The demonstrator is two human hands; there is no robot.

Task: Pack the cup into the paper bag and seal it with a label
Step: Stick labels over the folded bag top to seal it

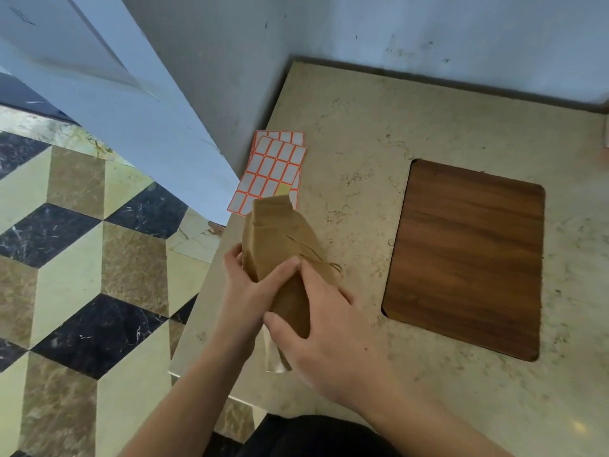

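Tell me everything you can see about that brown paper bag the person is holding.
The brown paper bag is plain kraft paper, creased and wrinkled, with a thin twine handle showing on its side. It is held over the beige stone counter, its far end overlapping the orange-bordered label sheets. The left hand grips one side and the right hand the other. Something clear and glossy, perhaps the cup, pokes out at the near end.

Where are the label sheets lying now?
The label sheets lie on the counter near its left edge, just beyond the paper bag.

Both hands point(296, 311) grip the paper bag point(280, 245).
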